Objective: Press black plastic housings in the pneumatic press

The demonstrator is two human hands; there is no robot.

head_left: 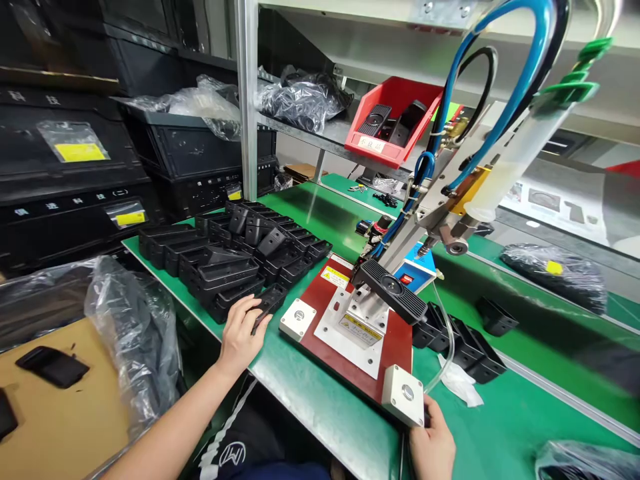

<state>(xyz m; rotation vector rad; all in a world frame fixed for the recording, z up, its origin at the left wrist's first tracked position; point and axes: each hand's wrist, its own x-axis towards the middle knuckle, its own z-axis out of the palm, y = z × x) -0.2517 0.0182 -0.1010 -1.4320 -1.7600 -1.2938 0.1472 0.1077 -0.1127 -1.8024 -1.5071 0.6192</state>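
My left hand (244, 329) pinches a black plastic housing (271, 300), open-topped and oblong, at the near right end of a pile of similar black housings (220, 267). My right hand (434, 440) is at the bench's front edge, against the side of a white button box (404, 395). Its fingers are curled beside a small dark thing, partly hidden, that I cannot make out. Between my hands stands a fixture with a red-brown base (320, 293). A black slotted part (393, 287) sits tilted on its holder, beneath a dispensing syringe (520, 153).
A second button box (298, 319) stands at the base's left corner. More black housings (465, 347) and a white tissue (461, 383) lie to the right. A red bin (395, 100) holds black parts on the shelf. Blue hoses (543, 40) arch overhead. Dark crates (190, 143) are stacked at left.
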